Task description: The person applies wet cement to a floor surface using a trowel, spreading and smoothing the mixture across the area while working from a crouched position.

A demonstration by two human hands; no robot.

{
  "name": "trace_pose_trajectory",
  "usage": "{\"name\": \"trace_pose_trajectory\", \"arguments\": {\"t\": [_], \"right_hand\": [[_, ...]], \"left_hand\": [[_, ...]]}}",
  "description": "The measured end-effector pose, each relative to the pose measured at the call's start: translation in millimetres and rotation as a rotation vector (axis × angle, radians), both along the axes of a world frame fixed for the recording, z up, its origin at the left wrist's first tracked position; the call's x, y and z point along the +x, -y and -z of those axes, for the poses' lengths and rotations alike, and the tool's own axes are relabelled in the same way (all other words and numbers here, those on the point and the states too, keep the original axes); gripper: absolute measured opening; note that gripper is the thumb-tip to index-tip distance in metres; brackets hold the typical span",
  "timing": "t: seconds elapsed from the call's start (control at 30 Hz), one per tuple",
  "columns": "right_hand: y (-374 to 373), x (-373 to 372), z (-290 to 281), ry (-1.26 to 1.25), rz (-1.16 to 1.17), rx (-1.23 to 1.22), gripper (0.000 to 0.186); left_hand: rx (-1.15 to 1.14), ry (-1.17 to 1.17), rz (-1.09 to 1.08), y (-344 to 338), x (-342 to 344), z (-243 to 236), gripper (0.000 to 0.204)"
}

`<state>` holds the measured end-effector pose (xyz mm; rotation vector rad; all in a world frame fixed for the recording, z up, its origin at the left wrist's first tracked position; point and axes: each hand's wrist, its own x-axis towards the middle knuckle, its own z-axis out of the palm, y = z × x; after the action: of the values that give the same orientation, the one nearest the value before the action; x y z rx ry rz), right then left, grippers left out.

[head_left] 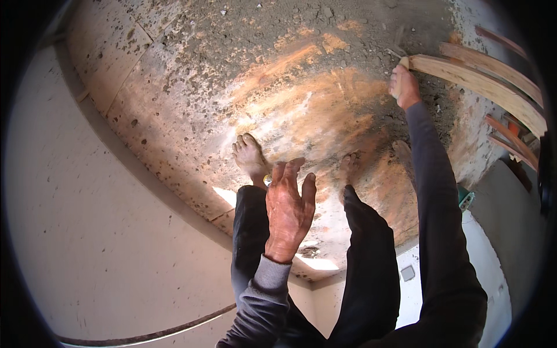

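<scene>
My right hand [403,87] reaches out to the far right, fingers wrapped round the pale wooden handle of what looks like a trowel [404,61]. Its metal end is blurred over the grey crumbly mortar [325,17] spread on the floor. My left hand [290,200] hangs above my left knee, fingers stretched and apart, holding nothing. Below it, my bare left foot [248,155] stands on the dusty floor [290,122]. A second bare foot [350,167] shows by my right trouser leg.
Several long wooden boards [481,75] lean in from the right, close to my right hand. A pale wall [93,232] with a skirting strip [116,142] curves along the left. What looks like another foot [403,153] is partly beside my right sleeve. A green object [465,198] sits at right.
</scene>
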<state>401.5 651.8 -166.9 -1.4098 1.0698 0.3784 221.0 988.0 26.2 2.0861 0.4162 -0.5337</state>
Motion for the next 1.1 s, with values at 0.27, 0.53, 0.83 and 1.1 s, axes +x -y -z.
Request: {"name": "trace_pose_trajectory", "arguments": {"t": [0.27, 0.53, 0.83, 1.1], "right_hand": [[-141, -138, -13, -0.221, -0.932, 0.035, 0.035], [-15, -60, -4, -0.181, -0.313, -0.232, 0.033], [-61, -66, -30, -0.125, -0.33, -0.028, 0.022], [-158, -38, 54, 0.108, -1.063, -0.35, 0.061]], "left_hand": [[-0.047, 0.007, 0.035, 6, 2, 5, 0.027], [-0.067, 0.014, 0.031, 16, 9, 6, 0.026], [-0.089, 0.028, 0.026, 18, 11, 11, 0.026], [-0.073, -0.032, 0.028, 15, 25, 9, 0.031]]}}
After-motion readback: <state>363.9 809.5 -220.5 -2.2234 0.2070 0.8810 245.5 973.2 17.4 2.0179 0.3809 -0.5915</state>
